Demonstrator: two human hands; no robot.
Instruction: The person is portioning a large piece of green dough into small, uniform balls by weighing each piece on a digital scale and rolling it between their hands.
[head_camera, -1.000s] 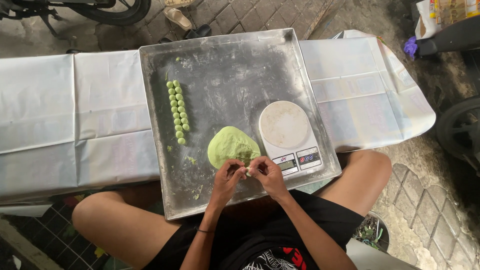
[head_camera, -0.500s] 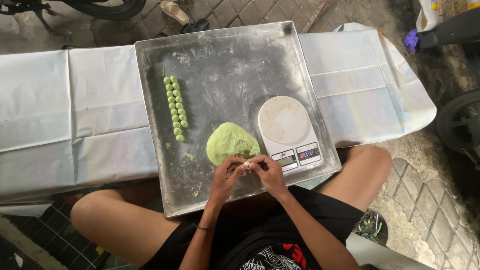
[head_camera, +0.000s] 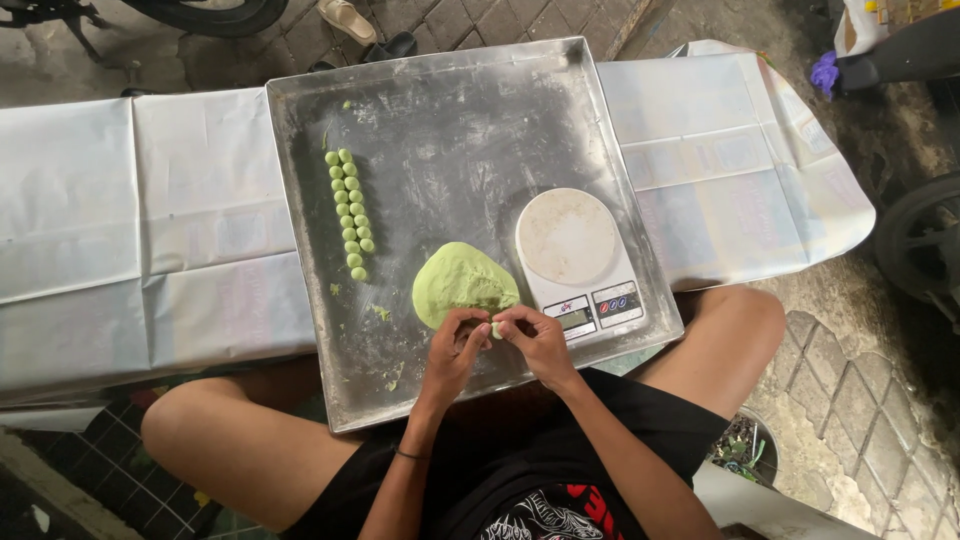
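Both hands, left hand (head_camera: 455, 350) and right hand (head_camera: 535, 340), pinch one small green dough piece (head_camera: 496, 329) between their fingertips, just beside the big green dough lump (head_camera: 462, 282) near the front edge of the square metal tray (head_camera: 450, 120).

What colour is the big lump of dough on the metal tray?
The dough lump is light green, clearest in the head view, beside the white kitchen scale.

Outdoor paved yard, brick paving (head_camera: 480, 25), parked motorbike wheel (head_camera: 205, 12)
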